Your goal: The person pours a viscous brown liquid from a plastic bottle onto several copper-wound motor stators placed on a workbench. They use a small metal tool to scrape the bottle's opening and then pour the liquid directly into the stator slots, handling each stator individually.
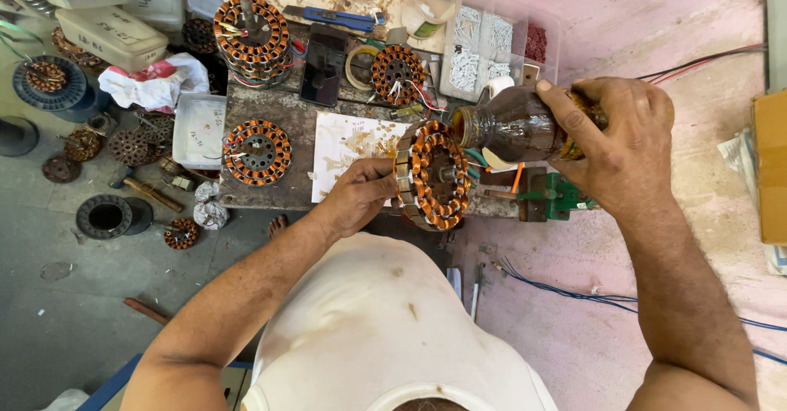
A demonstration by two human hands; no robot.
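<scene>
My left hand (361,194) grips a round motor stator (433,175) wound with copper coils and holds it on edge above the front of the workbench. My right hand (619,145) is wrapped around a brown plastic bottle (516,124) of dark liquid. The bottle lies tipped sideways, with its mouth right at the stator's upper rim. A stained white sheet of paper (348,145) lies on the bench behind my left hand.
More wound stators rest on the workbench (279,190): one flat (257,152), a stack (252,38) at the back, another (398,71) by a black phone (325,63). A clear compartment box (492,46), green vice (566,196), floor parts (106,214) and blue wires (590,296) surround me.
</scene>
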